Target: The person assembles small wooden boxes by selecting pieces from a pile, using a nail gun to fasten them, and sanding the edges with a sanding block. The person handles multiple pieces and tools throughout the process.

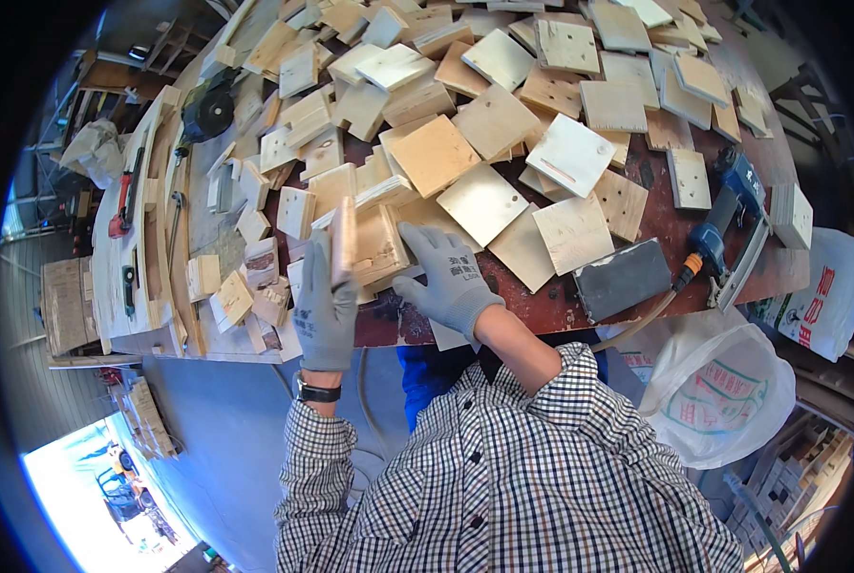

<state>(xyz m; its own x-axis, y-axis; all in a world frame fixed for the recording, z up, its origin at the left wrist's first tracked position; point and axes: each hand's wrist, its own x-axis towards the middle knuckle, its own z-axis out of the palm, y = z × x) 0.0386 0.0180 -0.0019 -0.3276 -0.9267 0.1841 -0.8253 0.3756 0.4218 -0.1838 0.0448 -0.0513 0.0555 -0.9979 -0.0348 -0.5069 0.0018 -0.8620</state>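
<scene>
A woodworking shop: wooden blocks (500, 59) are heaped beyond the right hand (451, 286), with a blue nail gun (709, 237) on a hose (642, 323) well to its right.

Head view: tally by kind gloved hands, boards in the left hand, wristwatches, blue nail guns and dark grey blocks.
Gloved hands: 2
Board in the left hand: 1
Wristwatch: 1
Blue nail gun: 1
Dark grey block: 1
Total: 6
</scene>
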